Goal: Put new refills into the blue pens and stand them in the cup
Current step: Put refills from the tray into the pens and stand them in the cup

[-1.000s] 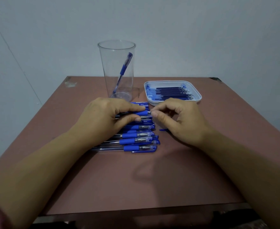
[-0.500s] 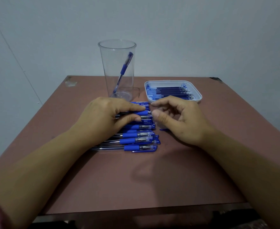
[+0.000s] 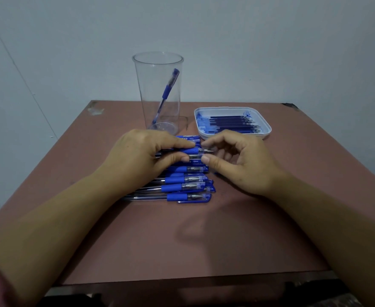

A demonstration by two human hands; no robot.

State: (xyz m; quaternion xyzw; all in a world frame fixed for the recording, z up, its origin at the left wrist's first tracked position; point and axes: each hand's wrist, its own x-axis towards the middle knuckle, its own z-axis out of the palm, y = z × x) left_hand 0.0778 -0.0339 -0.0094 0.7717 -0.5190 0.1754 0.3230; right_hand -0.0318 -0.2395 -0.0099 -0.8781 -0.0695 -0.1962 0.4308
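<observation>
My left hand [image 3: 137, 156] grips a blue pen [image 3: 192, 151] lifted just above a row of several blue pens [image 3: 186, 188] lying side by side on the brown table [image 3: 182, 244]. The pen's metal tip points right and is bare. My right hand [image 3: 244, 165] hovers at that tip with curled fingers, thumb below and index finger above it, and I cannot tell whether they touch it. A tall clear cup [image 3: 142, 96] behind the row holds one blue pen [image 3: 167, 91] leaning inside. A white tray [image 3: 268, 129] at the back right holds several dark blue refills [image 3: 233, 124].
The table stands against a pale wall, with its front edge close to me. The cup and the tray sit just behind my hands. Bare tabletop lies in front of the pen row and on both sides of it.
My right thumb and index finger, which pinched the pen's end a second ago, have spread apart, and the metal tip now shows. My left hand keeps its grip in the same place.
</observation>
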